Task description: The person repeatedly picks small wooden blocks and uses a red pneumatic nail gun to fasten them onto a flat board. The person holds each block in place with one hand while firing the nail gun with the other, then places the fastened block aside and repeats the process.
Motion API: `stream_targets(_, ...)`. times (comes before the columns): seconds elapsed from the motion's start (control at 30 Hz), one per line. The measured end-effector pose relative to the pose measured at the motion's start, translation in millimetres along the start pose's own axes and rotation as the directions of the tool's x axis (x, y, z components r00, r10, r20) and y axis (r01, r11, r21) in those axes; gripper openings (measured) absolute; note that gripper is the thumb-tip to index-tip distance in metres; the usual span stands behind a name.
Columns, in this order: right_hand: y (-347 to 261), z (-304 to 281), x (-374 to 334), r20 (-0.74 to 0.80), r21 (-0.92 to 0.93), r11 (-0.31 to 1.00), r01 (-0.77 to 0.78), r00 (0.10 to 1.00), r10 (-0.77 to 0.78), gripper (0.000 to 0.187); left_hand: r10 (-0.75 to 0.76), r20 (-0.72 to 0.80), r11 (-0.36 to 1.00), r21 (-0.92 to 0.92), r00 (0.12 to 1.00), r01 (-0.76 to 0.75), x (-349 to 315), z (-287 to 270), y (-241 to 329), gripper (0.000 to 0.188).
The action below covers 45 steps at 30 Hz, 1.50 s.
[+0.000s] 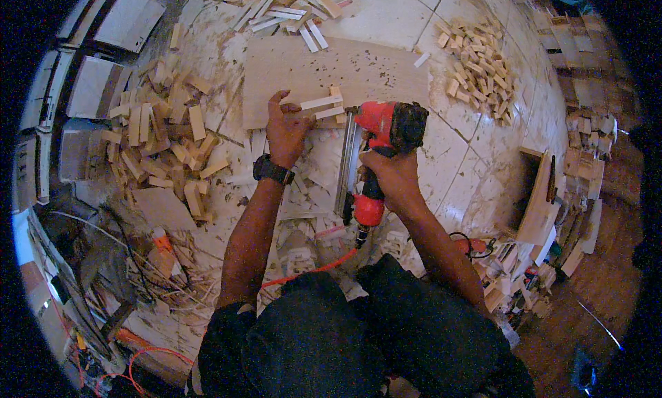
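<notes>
My right hand (394,178) is wrapped around the handle of a red and black nail gun (376,116). Its long silver magazine slants down beside the grip, and its nose is close to the right end of a small assembly of wooden strips with white edges (324,108). At the left end of those strips, my left hand (287,132) has its fingers curled against them, index finger raised. A dark watch (272,170) is on that wrist. The strips lie at the near edge of a flat wooden board (276,70), whose surface has dark specks.
A heap of wooden blocks (165,136) lies to the left, a pile of smaller blocks (483,67) at far right, and white-edged strips (286,12) beyond the board. An orange air hose (310,269) trails from the nail gun. An open wooden box (531,198) stands at right.
</notes>
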State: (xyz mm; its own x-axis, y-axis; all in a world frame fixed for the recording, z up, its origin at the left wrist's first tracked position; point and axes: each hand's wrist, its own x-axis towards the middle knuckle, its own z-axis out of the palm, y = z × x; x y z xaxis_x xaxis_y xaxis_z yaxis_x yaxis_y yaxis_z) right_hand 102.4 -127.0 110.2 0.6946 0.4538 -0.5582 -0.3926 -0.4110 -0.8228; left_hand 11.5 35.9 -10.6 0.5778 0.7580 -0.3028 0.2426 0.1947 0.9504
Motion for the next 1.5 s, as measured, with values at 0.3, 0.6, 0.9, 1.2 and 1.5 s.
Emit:
stream_targets(0.3, 3.8, 11.4, 8.6, 0.011, -0.028, 1.0, 0.007, 1.0, -0.006, 0.026, 0.056, -0.006, 0.994, 0.094, 0.998, -0.055, 6.8, -2.5, -1.8, 0.074)
stream_targets(0.6, 9.1, 22.2, 19.9, 0.009, -0.261, 0.949, 0.176, 0.984, -0.18, 0.021, -0.011, 0.032, 1.0, -0.024, 0.999, 0.012, 13.9, -4.0, -12.4, 0.075)
stream_targets(0.9, 3.8, 34.0, 11.1, -0.058, -0.518, 0.839, 0.167, 0.972, -0.23, 0.019, 0.076, 0.042, 0.963, 0.258, 0.996, -0.084, 20.4, -3.5, -12.2, 0.074)
stream_targets(1.2, -9.8, -20.2, -17.1, -0.192, 0.102, 0.991, 0.084, 0.979, -0.063, 0.033, -0.079, 0.096, 0.996, 0.045, 0.992, 0.075, 16.9, -8.2, -8.4, 0.07)
stream_targets(1.5, -3.2, -48.1, -21.7, -0.272, 0.224, 0.973, 0.055, 0.962, 0.008, 0.032, -0.07, 0.131, 0.997, -0.007, 0.989, 0.072, 4.7, -7.9, -5.6, 0.065)
